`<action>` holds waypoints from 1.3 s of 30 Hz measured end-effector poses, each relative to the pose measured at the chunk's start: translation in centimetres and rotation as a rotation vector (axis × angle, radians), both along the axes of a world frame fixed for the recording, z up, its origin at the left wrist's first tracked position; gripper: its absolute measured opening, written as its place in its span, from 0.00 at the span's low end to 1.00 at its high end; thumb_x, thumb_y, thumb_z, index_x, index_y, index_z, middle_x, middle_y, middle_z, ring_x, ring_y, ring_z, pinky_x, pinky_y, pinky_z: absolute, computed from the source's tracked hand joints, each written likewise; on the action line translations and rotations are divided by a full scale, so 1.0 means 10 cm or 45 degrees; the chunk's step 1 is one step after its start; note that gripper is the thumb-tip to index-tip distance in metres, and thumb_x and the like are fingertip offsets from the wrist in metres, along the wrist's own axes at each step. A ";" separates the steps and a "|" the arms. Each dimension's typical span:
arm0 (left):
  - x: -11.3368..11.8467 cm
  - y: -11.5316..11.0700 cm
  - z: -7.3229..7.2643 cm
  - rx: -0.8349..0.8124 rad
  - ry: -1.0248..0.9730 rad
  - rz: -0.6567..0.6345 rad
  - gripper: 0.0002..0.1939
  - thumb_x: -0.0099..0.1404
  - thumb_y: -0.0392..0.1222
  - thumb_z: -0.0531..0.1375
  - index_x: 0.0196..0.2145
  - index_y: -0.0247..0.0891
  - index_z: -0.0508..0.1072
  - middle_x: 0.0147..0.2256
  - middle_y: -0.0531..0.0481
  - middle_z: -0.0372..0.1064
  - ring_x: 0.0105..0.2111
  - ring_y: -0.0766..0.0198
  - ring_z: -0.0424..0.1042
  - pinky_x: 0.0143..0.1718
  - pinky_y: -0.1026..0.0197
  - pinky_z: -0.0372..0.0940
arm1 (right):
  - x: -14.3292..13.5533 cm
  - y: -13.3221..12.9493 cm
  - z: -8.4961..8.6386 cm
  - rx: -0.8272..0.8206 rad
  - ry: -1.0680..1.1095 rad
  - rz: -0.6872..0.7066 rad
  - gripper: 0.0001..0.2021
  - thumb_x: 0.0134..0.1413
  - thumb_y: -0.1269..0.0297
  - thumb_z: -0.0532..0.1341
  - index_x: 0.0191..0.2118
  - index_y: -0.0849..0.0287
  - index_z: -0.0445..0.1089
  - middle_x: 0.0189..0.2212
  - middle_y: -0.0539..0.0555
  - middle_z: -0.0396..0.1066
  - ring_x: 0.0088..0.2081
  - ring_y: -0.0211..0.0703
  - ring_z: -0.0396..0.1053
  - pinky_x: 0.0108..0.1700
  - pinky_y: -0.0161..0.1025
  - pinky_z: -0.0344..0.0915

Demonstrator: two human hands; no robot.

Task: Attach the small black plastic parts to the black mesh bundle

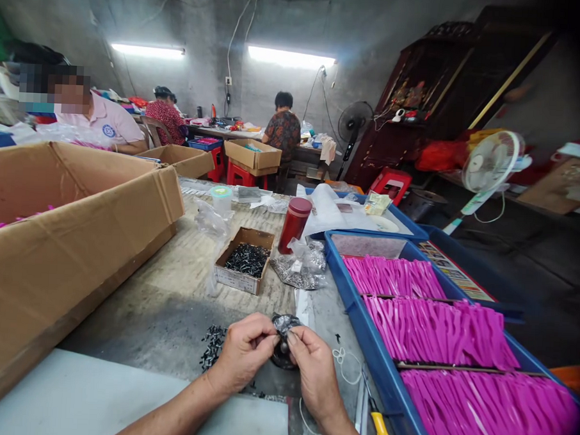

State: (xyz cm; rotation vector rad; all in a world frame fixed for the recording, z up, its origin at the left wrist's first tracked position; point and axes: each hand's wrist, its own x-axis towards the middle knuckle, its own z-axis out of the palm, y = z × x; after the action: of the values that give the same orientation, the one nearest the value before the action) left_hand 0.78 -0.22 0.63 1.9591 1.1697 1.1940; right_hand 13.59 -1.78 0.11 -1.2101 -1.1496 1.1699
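Note:
Both hands meet over a small dark round container (pixel 285 357) at the near middle of the table. My left hand (pixel 246 347) is closed, thumb and forefinger pinched at the container's left; whatever is in the pinch is too small to name. My right hand (pixel 315 366) pinches in the same way at the right side, its fingertips close to the left ones. Shiny dark material shows at the container's top. Loose small black pieces (pixel 212 345) lie left of my left hand. Farther back, an open cardboard box (pixel 239 281) holds many black pieces.
A big carton (pixel 77 247) fills the left side. At the right, a blue tray (pixel 362 323) holds magenta strips (pixel 434 326). A red canister (pixel 294 225), a bag of metal pieces (pixel 302 269) and a yellow-handled tool (pixel 381 433) are nearby. People sit farther back.

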 end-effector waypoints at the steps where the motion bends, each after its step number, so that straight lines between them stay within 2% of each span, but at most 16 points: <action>1: 0.00 0.00 0.00 -0.002 -0.001 -0.005 0.08 0.53 0.30 0.52 0.18 0.34 0.65 0.19 0.52 0.60 0.21 0.69 0.61 0.24 0.68 0.57 | 0.00 0.00 0.00 -0.006 0.009 0.007 0.12 0.43 0.58 0.57 0.20 0.61 0.63 0.15 0.46 0.53 0.19 0.34 0.50 0.21 0.31 0.50; 19: -0.01 0.01 0.00 0.038 0.022 -0.084 0.09 0.53 0.30 0.51 0.19 0.34 0.66 0.20 0.51 0.61 0.23 0.68 0.61 0.26 0.67 0.58 | 0.00 0.00 -0.04 -0.005 -0.022 0.049 0.12 0.44 0.58 0.56 0.20 0.61 0.61 0.16 0.46 0.53 0.21 0.35 0.51 0.23 0.31 0.50; 25: 0.00 0.01 -0.01 -0.006 -0.014 -0.004 0.08 0.53 0.31 0.53 0.18 0.34 0.66 0.19 0.52 0.60 0.21 0.69 0.61 0.24 0.68 0.57 | -0.02 0.02 -0.05 0.017 -0.003 0.042 0.12 0.45 0.58 0.56 0.20 0.62 0.63 0.16 0.46 0.54 0.20 0.34 0.51 0.22 0.31 0.50; 28: -0.06 0.04 0.10 -0.013 0.016 0.064 0.08 0.52 0.32 0.53 0.18 0.33 0.66 0.18 0.53 0.60 0.21 0.69 0.61 0.23 0.68 0.57 | -0.01 0.02 -0.05 0.009 0.024 0.001 0.12 0.44 0.58 0.56 0.21 0.62 0.63 0.16 0.45 0.55 0.20 0.34 0.51 0.21 0.31 0.51; 31: -0.19 0.22 0.30 -0.012 0.117 0.187 0.07 0.52 0.33 0.52 0.20 0.33 0.67 0.20 0.53 0.62 0.22 0.68 0.62 0.24 0.68 0.57 | 0.01 0.02 -0.03 -0.004 0.043 -0.080 0.11 0.43 0.58 0.56 0.22 0.62 0.65 0.15 0.45 0.56 0.19 0.33 0.51 0.21 0.31 0.51; 34: -0.34 0.53 0.49 -0.030 0.315 0.354 0.08 0.52 0.34 0.52 0.22 0.33 0.70 0.21 0.53 0.65 0.22 0.68 0.63 0.25 0.69 0.57 | 0.03 0.02 -0.01 0.009 0.038 -0.138 0.11 0.41 0.59 0.57 0.22 0.62 0.66 0.14 0.46 0.57 0.18 0.34 0.52 0.21 0.31 0.51; 36: -0.43 0.75 0.56 -0.018 0.474 0.432 0.08 0.51 0.34 0.52 0.22 0.34 0.71 0.20 0.53 0.66 0.22 0.68 0.63 0.25 0.68 0.56 | 0.04 0.03 -0.01 0.012 0.021 -0.147 0.10 0.40 0.59 0.57 0.22 0.62 0.66 0.14 0.45 0.57 0.19 0.34 0.52 0.21 0.31 0.51; 39: -0.52 0.98 0.60 -0.025 0.572 0.413 0.08 0.50 0.33 0.54 0.19 0.34 0.71 0.17 0.53 0.64 0.21 0.67 0.63 0.26 0.67 0.56 | 0.05 0.03 -0.03 0.008 0.003 -0.134 0.10 0.40 0.59 0.57 0.22 0.62 0.66 0.14 0.45 0.57 0.18 0.34 0.52 0.21 0.31 0.51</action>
State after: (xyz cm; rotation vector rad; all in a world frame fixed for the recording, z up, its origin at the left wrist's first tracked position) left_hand -4.38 9.60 6.61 2.1443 1.7734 0.9025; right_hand 14.07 -1.47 -0.23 -1.2491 -1.0741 1.0878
